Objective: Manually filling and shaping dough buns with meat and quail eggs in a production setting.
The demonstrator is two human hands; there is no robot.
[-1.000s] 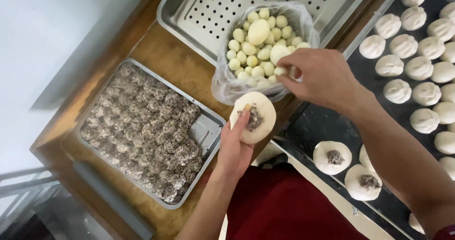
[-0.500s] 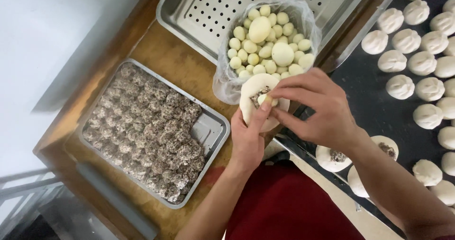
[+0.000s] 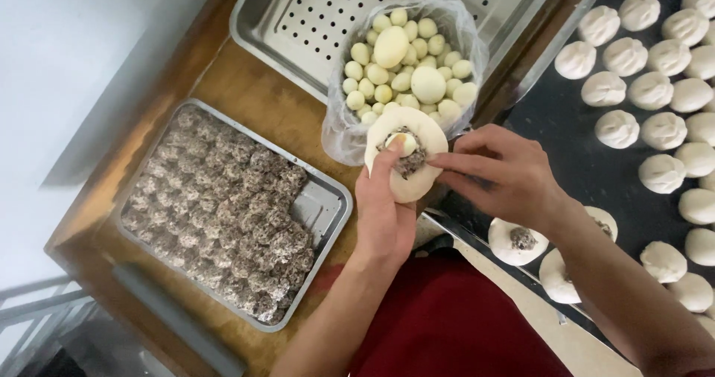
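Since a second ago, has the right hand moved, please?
Yes. The right hand has come away from the bag of balls, down to the dough round in the left hand.

Matt, floury dough round (image 3: 406, 157) against a glossy perforated metal tray (image 3: 298, 19); thin clear plastic bag (image 3: 342, 135); worn wooden table (image 3: 246, 94).

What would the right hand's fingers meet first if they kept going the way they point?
The right hand points left at the dough round in the left hand; its fingers already seem to touch the rim.
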